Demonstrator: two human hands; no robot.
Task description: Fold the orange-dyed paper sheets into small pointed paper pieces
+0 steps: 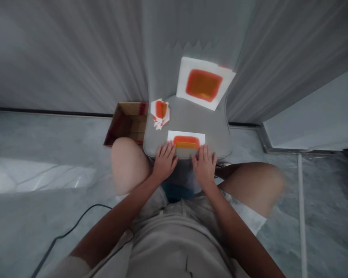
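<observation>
On the front of a grey chair seat (197, 119) lies a folded paper strip (186, 138), white with an orange-red and yellow patch. The fingertips of my left hand (164, 161) rest on its left end. At its right end lie the fingers of my right hand (204, 164). Both hands are flat with the fingers stretched out. Behind them, a white sheet with an orange-red square (204, 85) leans against the chair back. A small white and orange cut-paper piece (160, 112) sits at the seat's left edge.
An open cardboard box (130, 121) stands on the floor left of the chair. Grey curtains (75, 58) hang behind. A dark cable (72, 227) runs over the floor at the lower left. My knees flank the seat.
</observation>
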